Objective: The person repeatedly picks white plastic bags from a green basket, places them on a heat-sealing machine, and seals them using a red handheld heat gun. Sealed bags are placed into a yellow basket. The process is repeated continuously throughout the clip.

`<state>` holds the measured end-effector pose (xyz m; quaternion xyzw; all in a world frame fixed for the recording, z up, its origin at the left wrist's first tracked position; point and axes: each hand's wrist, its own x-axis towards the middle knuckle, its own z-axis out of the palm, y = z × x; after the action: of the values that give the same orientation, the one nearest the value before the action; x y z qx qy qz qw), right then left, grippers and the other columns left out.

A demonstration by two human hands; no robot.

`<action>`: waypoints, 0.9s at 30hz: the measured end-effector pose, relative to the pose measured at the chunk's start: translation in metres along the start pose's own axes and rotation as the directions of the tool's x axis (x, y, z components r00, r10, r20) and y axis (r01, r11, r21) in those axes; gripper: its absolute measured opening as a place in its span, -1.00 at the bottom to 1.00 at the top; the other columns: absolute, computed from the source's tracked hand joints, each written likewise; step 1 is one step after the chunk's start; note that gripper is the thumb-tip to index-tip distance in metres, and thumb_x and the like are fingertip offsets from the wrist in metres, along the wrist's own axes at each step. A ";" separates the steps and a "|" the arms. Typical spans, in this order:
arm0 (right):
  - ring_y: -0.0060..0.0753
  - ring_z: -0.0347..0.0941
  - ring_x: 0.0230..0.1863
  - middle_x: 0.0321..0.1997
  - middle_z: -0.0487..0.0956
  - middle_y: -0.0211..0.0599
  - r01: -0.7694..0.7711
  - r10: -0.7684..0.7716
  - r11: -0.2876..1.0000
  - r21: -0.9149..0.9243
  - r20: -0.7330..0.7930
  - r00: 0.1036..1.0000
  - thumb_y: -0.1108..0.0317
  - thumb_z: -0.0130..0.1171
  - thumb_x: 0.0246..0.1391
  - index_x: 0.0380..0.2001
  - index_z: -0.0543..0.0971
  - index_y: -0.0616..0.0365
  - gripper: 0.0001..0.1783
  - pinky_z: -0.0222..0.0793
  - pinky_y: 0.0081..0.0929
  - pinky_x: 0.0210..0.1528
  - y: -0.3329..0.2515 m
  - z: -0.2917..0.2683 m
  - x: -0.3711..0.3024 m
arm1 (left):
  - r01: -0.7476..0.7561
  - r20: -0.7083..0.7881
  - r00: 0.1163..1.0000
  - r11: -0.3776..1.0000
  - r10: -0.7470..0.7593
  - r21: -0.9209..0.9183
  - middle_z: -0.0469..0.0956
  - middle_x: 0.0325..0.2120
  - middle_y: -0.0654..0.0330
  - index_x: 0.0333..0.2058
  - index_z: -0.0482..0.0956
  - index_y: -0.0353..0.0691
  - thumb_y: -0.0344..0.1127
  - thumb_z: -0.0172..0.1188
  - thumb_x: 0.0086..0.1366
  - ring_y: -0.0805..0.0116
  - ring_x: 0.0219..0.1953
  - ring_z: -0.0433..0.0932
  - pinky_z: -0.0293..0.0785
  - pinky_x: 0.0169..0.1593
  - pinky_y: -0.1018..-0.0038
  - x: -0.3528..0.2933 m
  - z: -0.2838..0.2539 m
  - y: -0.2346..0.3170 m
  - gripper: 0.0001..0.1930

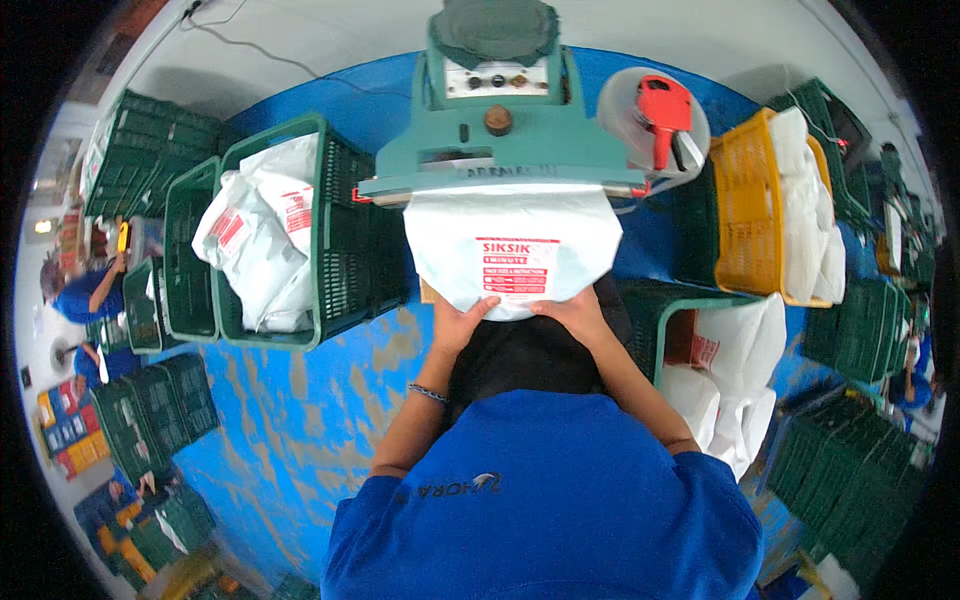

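A plump white plastic pouch [512, 225] with red print lies in front of me, its far edge at the jaw of a green bag sealing machine [500, 145]. My left hand [462, 322] grips the pouch's near left edge, thumb on top and the other fingers hidden beneath. On the near right edge, my right hand [575, 312] holds it the same way. Whether the pouch's far edge lies between the sealing bars I cannot tell.
On the left, a green crate [318, 240] holds several white pouches. A yellow crate [745, 200] and another green crate [650, 330] with white pouches stand right. A red hand-held labeller [662, 110] rests on a round pale stand beside the machine. Other people work at far left.
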<state>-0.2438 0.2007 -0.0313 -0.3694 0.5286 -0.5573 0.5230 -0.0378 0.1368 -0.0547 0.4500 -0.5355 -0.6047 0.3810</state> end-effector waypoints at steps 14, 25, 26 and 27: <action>-0.54 0.30 -0.41 -0.33 0.45 -0.34 -0.002 -0.027 0.993 -0.118 -0.244 0.969 0.44 0.05 0.00 0.17 0.28 0.04 -0.41 0.32 -0.60 -0.36 -0.058 -0.081 0.000 | -0.107 0.059 0.992 0.991 0.112 -0.085 0.49 -0.13 0.07 0.01 0.27 -0.42 -0.48 0.33 0.03 0.32 -0.10 0.48 0.38 0.02 0.43 0.002 0.001 0.003 -0.43; -0.68 0.22 -0.67 -0.61 0.41 -0.44 -0.003 -0.009 0.996 -0.085 -0.139 0.990 0.38 -0.10 0.05 -0.07 0.48 0.16 -0.63 0.11 -0.68 -0.65 -0.042 -0.094 0.128 | -0.136 0.060 0.989 0.991 0.137 -0.012 0.51 -0.17 0.08 -0.04 0.33 -0.41 -0.47 0.34 0.02 0.31 -0.13 0.50 0.40 -0.01 0.44 0.002 0.002 -0.001 -0.47; -0.67 0.20 -0.70 -0.62 0.41 -0.44 -0.088 0.082 0.994 -0.057 -0.099 0.992 0.37 -0.11 0.05 -0.07 0.48 0.15 -0.64 0.08 -0.68 -0.68 -0.050 -0.098 0.124 | -0.105 0.057 0.993 0.994 0.107 -0.035 0.51 -0.18 0.09 -0.03 0.33 -0.41 -0.48 0.34 0.01 0.31 -0.14 0.50 0.40 -0.01 0.44 0.001 0.002 -0.001 -0.46; -0.66 0.18 -0.73 -0.64 0.41 -0.43 -0.122 0.118 0.992 -0.016 -0.146 0.982 0.37 -0.11 0.04 -0.07 0.48 0.14 -0.64 0.05 -0.68 -0.71 -0.055 -0.096 0.115 | -0.077 0.053 0.995 0.996 0.080 -0.050 0.52 -0.18 0.10 -0.02 0.32 -0.41 -0.49 0.34 0.01 0.31 -0.14 0.50 0.39 -0.01 0.44 0.000 0.002 -0.002 -0.45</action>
<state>-0.3683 0.1020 -0.0100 -0.3018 0.5934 -0.5435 0.5112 -0.0396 0.1376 -0.0562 0.4026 -0.5484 -0.6139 0.4003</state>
